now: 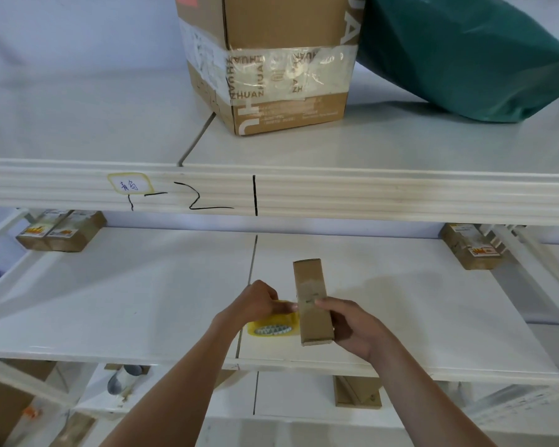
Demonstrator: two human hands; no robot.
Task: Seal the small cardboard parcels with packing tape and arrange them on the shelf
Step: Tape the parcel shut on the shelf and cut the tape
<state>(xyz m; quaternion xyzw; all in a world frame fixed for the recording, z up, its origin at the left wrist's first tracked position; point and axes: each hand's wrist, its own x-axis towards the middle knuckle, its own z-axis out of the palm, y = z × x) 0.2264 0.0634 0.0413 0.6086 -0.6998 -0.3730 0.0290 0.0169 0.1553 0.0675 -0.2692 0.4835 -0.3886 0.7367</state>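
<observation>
A long narrow cardboard parcel (pixel 310 291) lies on the white middle shelf (pixel 142 301), its length pointing away from me. My right hand (pixel 352 327) grips its near right side. My left hand (pixel 255 303) pinches a strip of yellowish packing tape against the parcel's left edge. The tape roll (pixel 273 327) lies flat on the shelf just under that hand, beside the parcel.
Small parcels stand at the back left (pixel 62 230) and back right (pixel 470 246) of the middle shelf. On the top shelf stand a large taped carton (pixel 268 59) and a green bag (pixel 465 53). More cardboard (pixel 357 391) lies on the shelf below.
</observation>
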